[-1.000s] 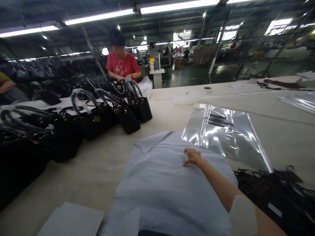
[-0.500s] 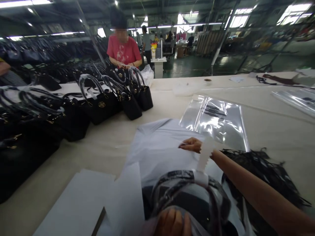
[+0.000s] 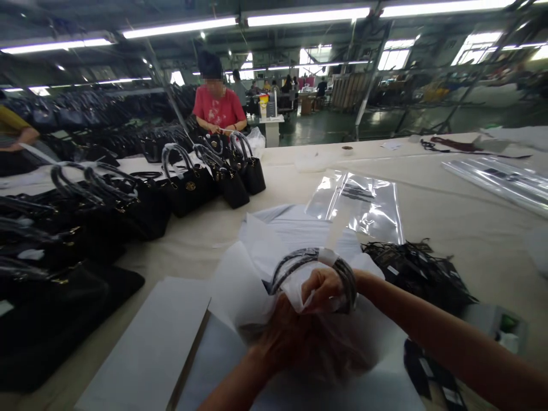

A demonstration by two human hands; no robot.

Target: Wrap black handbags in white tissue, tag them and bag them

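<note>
In front of me a dark handbag is mostly hidden under thin white paper [image 3: 246,279]. Its wrapped handles [image 3: 295,260] rise in an arch, with a pale strip [image 3: 336,228] standing up behind them. My right hand [image 3: 323,288] reaches through by the handles, its fingers closed on a crumpled edge of the white paper. Just left of it and lower, my left hand [image 3: 285,325] is at the opening of the bag. Shadow and paper hide its fingertips, so its grip does not show.
Several black handbags [image 3: 192,188] line the left side. A stack of white sheets [image 3: 145,342] lies at front left. Clear plastic bags [image 3: 372,208] are beyond my hands, black corded tags [image 3: 419,274] at right. A co-worker in red [image 3: 218,108] stands across the table.
My right hand has come back from the far side of the bag to the handles and gripped the paper. My left hand has shifted up beside it. White paper now covers more of the bag.
</note>
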